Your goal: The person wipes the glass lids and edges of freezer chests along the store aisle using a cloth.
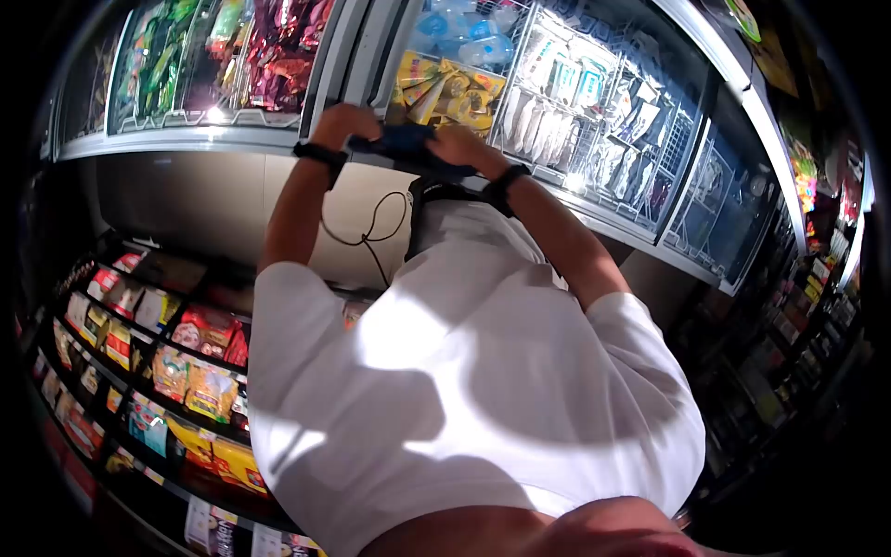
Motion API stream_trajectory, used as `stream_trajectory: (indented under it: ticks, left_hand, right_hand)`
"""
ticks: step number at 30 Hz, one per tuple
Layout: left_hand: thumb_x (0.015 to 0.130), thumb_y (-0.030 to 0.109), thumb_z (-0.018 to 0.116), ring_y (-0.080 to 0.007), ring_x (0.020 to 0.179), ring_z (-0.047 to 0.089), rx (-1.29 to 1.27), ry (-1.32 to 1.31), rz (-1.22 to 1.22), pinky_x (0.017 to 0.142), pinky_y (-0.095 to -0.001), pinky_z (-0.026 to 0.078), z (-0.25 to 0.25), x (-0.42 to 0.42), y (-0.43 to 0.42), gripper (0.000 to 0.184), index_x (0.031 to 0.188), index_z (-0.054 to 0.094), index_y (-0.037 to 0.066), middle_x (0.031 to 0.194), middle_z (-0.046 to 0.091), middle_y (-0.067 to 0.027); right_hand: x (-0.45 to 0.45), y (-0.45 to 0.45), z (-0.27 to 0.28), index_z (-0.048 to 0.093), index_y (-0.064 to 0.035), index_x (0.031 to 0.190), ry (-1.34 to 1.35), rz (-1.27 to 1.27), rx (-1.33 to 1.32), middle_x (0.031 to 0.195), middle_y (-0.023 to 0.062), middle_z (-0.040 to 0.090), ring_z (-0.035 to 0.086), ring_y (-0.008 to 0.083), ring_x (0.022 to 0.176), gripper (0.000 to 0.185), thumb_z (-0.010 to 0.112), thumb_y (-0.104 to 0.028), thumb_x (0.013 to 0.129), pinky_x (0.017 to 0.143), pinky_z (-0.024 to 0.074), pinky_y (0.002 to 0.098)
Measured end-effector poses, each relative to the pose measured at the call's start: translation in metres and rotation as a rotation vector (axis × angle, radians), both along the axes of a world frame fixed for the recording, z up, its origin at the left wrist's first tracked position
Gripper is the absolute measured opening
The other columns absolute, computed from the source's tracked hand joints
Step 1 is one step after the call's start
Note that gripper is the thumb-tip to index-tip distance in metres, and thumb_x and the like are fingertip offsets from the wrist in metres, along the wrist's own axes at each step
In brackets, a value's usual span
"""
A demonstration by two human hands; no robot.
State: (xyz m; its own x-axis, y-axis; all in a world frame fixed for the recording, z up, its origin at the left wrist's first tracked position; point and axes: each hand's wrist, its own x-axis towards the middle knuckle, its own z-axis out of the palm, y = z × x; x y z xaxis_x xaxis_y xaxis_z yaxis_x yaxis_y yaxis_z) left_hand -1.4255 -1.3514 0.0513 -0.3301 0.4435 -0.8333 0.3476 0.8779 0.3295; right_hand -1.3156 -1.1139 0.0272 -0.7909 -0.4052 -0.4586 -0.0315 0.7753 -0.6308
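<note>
My left hand [345, 125] and my right hand [461, 148] are in front of my body at the edge of a glass-topped freezer [209, 139]. Between them is a dark blue item [401, 145], with fingers closed on its two ends. It looks like folded cloth or a small pouch, but blur hides its exact kind. Each wrist wears a black band [322, 160]. Just beyond my right hand, yellow ice-cream packs [450, 93] lie inside the freezer.
White-wrapped goods in wire baskets [566, 93] fill the freezer's right side; red packs [283, 65] lie at left. A black cable [364, 237] loops below the freezer's edge. Snack shelves [176, 357] stand low on the left, more shelves [789, 325] at right.
</note>
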Motion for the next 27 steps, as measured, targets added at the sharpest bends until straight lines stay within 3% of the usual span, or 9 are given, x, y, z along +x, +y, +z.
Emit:
stream_trajectory:
  ticks: [6, 9, 13, 15, 17, 20, 23, 26, 27]
  left_hand:
    - [0.073, 0.03, 0.057, -0.0281, 0.081, 0.065, -0.119, -0.202, 0.079, 0.069, -0.0409, 0.051, -0.012, -0.013, -0.002, 0.045, 0.11, 0.062, 0.005, 0.098, 0.067, -0.0162]
    - [0.069, 0.024, 0.057, -0.0285, 0.084, 0.064, -0.338, -0.134, 0.181, 0.075, -0.0406, 0.05, 0.002, -0.007, 0.037, 0.048, 0.115, 0.063, 0.011, 0.105, 0.068, -0.0095]
    - [0.077, 0.03, 0.058, -0.0265, 0.087, 0.064, -0.091, -0.176, 0.048, 0.072, -0.0375, 0.05, -0.041, -0.006, 0.069, 0.043, 0.113, 0.063, 0.006, 0.101, 0.067, -0.0126]
    - [0.08, 0.037, 0.062, -0.024, 0.089, 0.062, -0.082, -0.365, 0.461, 0.073, -0.033, 0.051, -0.032, 0.004, 0.079, 0.043, 0.11, 0.061, 0.007, 0.101, 0.064, -0.0119]
    - [0.08, 0.04, 0.068, -0.0217, 0.088, 0.061, 0.055, -0.276, 0.803, 0.079, -0.0315, 0.052, -0.04, 0.037, 0.074, 0.041, 0.106, 0.058, 0.009, 0.101, 0.062, -0.0092]
    - [0.086, 0.023, 0.067, -0.0194, 0.094, 0.058, 0.446, -0.891, 1.338, 0.088, -0.0375, 0.05, -0.047, 0.068, 0.081, 0.032, 0.112, 0.055, 0.01, 0.108, 0.061, -0.0065]
    - [0.085, 0.023, 0.07, -0.0173, 0.101, 0.055, 0.277, -0.797, 1.141, 0.09, -0.035, 0.049, -0.078, 0.088, 0.116, 0.052, 0.128, 0.047, 0.007, 0.119, 0.055, -0.0073]
    - [0.085, 0.025, 0.066, -0.0133, 0.109, 0.052, 0.478, -0.541, 0.517, 0.093, -0.033, 0.046, 0.001, 0.138, 0.24, 0.065, 0.14, 0.036, 0.007, 0.127, 0.051, -0.009]
    - [0.083, 0.026, 0.067, -0.0195, 0.115, 0.051, 0.388, -0.456, 0.408, 0.098, -0.0338, 0.042, -0.008, 0.146, 0.277, 0.067, 0.139, 0.037, 0.003, 0.131, 0.05, -0.0144]
  right_hand:
    - [-0.025, -0.035, 0.024, 0.063, 0.0084, 0.081, -0.216, -0.296, -0.188, 0.076, 0.0288, 0.063, 0.063, 0.0431, 0.076, 0.078, 0.031, -0.062, 0.095, 0.074, 0.0475, 0.045]
    - [-0.005, -0.017, -0.02, 0.057, 0.006, 0.117, -0.375, -0.462, -0.388, 0.111, 0.0249, 0.063, 0.061, 0.0331, 0.101, 0.073, 0.032, -0.06, 0.096, 0.093, 0.0434, 0.0383]
    - [0.012, 0.04, -0.026, 0.051, 0.0033, 0.13, -0.448, -0.546, -0.474, 0.112, 0.0189, 0.064, 0.059, 0.0252, 0.109, 0.073, 0.035, -0.059, 0.096, 0.097, 0.0422, 0.0321]
    - [0.035, 0.076, -0.019, 0.057, -0.0025, 0.126, -0.754, -0.809, -0.995, 0.109, 0.0113, 0.066, 0.062, 0.0178, 0.101, 0.061, 0.04, -0.053, 0.097, 0.09, 0.0471, 0.0272]
    - [0.047, 0.111, -0.009, 0.063, -0.0068, 0.115, -1.036, -0.849, -0.925, 0.105, 0.005, 0.067, 0.064, 0.0119, 0.088, 0.05, 0.043, -0.049, 0.098, 0.078, 0.0515, 0.0244]
    - [0.077, 0.143, 0.001, 0.062, -0.0061, 0.114, -1.067, -0.867, -0.963, 0.095, 0.0033, 0.068, 0.062, 0.0118, 0.075, 0.053, 0.044, -0.053, 0.097, 0.072, 0.0522, 0.0277]
    - [0.108, 0.176, 0.024, 0.062, -0.0058, 0.113, -0.885, -0.858, -0.938, 0.093, 0.004, 0.067, 0.061, 0.0124, 0.074, 0.057, 0.04, -0.055, 0.097, 0.069, 0.052, 0.0285]
    - [0.139, 0.234, 0.053, 0.06, -0.0024, 0.119, -0.728, -0.855, -0.903, 0.096, 0.008, 0.068, 0.064, 0.0154, 0.079, 0.064, 0.036, -0.057, 0.097, 0.072, 0.0531, 0.0289]
    - [0.156, 0.256, -0.001, 0.058, -0.0011, 0.122, -0.782, -0.909, -1.001, 0.099, 0.0105, 0.068, 0.066, 0.0179, 0.08, 0.068, 0.036, -0.06, 0.096, 0.074, 0.0544, 0.0309]
